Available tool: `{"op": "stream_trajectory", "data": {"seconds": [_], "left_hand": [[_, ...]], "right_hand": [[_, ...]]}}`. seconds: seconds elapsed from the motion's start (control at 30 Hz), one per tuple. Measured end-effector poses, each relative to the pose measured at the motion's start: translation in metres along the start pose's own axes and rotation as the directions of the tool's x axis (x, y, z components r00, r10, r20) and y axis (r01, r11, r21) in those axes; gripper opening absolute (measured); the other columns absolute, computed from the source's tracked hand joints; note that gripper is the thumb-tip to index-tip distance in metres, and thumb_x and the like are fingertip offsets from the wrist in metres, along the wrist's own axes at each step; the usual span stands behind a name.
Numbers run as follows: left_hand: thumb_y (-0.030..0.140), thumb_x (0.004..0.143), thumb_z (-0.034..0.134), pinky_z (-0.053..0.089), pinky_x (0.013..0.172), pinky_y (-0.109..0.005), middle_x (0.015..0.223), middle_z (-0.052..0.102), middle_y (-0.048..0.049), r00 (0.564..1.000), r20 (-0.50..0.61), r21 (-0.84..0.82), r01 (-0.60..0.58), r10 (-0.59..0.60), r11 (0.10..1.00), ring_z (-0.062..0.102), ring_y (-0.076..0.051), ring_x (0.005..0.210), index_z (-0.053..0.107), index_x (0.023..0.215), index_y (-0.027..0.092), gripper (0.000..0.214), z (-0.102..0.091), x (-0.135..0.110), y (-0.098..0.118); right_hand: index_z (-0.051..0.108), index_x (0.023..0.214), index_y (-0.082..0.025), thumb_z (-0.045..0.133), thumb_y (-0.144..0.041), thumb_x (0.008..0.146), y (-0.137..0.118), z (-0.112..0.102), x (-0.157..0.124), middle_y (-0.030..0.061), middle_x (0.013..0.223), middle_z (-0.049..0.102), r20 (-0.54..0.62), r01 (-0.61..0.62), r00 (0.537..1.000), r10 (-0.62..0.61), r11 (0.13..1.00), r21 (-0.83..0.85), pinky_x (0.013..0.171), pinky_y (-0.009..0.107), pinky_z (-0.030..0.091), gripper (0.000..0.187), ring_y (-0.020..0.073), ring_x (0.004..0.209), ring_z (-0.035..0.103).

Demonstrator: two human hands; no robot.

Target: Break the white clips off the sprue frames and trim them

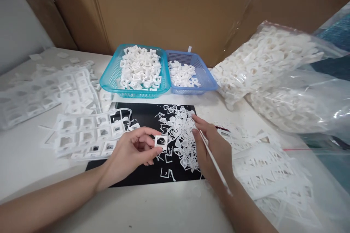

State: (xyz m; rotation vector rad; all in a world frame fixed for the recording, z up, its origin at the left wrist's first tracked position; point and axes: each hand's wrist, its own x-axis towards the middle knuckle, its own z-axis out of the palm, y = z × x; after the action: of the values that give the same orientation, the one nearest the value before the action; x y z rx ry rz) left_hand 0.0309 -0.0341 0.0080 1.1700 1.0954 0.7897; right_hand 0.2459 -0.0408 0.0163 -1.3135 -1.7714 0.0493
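Left grip (136, 149) pinches a white square plastic frame (161, 137) edgewise, likely baring its middle; at three o'clock, right grip (214, 143) pinches a slim white rod (214, 162).

Brown cardboard (169, 11) stands along the white worktop (164, 211)'s far edge; a pale wall (19, 22) rises beside its far left corner.

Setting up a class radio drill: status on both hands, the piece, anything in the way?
Left hand pinching white frame. Right hand holding stick. Scraps heaped on mat between hands.
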Motion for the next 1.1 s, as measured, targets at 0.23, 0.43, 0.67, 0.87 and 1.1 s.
{"op": "stream_trajectory", "data": {"seconds": [0.23, 0.43, 0.67, 0.87, 1.1], "left_hand": [[0.026, 0.081, 0.071, 0.053, 0.05, -0.017, 0.072, 0.06, 0.0035, 0.988, 0.008, 0.127, -0.157, 0.157, 0.979, 0.059, -0.007, 0.052, 0.064, 0.102, 0.022, 0.023, 0.0, -0.002, -0.008], [0.021, 0.084, 0.066, 0.052, 0.048, -0.016, 0.07, 0.058, 0.0032, 0.971, 0.052, 0.158, -0.239, 0.233, 0.958, 0.057, -0.007, 0.051, 0.064, 0.109, 0.022, 0.025, 0.0, -0.002, -0.005], [0.021, 0.084, 0.065, 0.056, 0.052, -0.017, 0.069, 0.057, 0.0021, 0.987, 0.095, 0.129, -0.138, 0.126, 0.982, 0.057, -0.007, 0.052, 0.073, 0.105, 0.02, 0.023, -0.001, -0.002, -0.001], [0.022, 0.08, 0.068, 0.059, 0.054, -0.02, 0.07, 0.059, 0.0017, 0.994, 0.071, 0.051, -0.087, 0.083, 0.995, 0.057, -0.008, 0.054, 0.073, 0.107, 0.021, 0.027, -0.001, 0.0, -0.003], [0.025, 0.082, 0.068, 0.061, 0.056, -0.021, 0.099, 0.073, -0.0075, 0.994, 0.08, 0.09, -0.076, 0.069, 0.993, 0.061, -0.009, 0.059, 0.073, 0.107, 0.019, 0.026, 0.002, 0.0, 0.001]], "right_hand": [[0.057, 0.09, -0.024, 0.051, -0.02, 0.092, -0.018, -0.017, 0.01, 0.0036, 0.095, 0.061, 0.303, -0.061, 0.952, -0.031, 0.955, 0.29, 0.075, 0.033, 0.053, 0.007, 0.0166, 0.091, 0.062], [0.057, 0.098, -0.024, 0.055, -0.02, 0.092, -0.024, -0.014, 0.002, 0.0029, 0.11, 0.068, 0.486, -0.02, 0.848, -0.211, 0.904, 0.428, 0.085, 0.031, 0.053, 0.008, 0.0143, 0.102, 0.063], [0.059, 0.098, -0.027, 0.056, -0.023, 0.091, -0.021, -0.014, 0.0, 0.0022, 0.112, 0.07, 0.558, -0.158, 0.825, -0.087, 0.913, 0.376, 0.083, 0.032, 0.055, 0.008, 0.015, 0.1, 0.067], [0.059, 0.097, -0.026, 0.055, -0.026, 0.092, -0.022, -0.012, 0.0, 0.0035, 0.113, 0.069, 0.58, -0.199, 0.812, -0.057, 0.908, 0.368, 0.084, 0.034, 0.054, 0.006, 0.0165, 0.102, 0.066], [0.055, 0.098, -0.025, 0.05, -0.028, 0.095, -0.024, -0.008, -0.004, 0.0046, 0.109, 0.067, 0.601, -0.217, 0.798, -0.047, 0.907, 0.36, 0.085, 0.035, 0.053, 0.007, 0.0176, 0.105, 0.063]]}}
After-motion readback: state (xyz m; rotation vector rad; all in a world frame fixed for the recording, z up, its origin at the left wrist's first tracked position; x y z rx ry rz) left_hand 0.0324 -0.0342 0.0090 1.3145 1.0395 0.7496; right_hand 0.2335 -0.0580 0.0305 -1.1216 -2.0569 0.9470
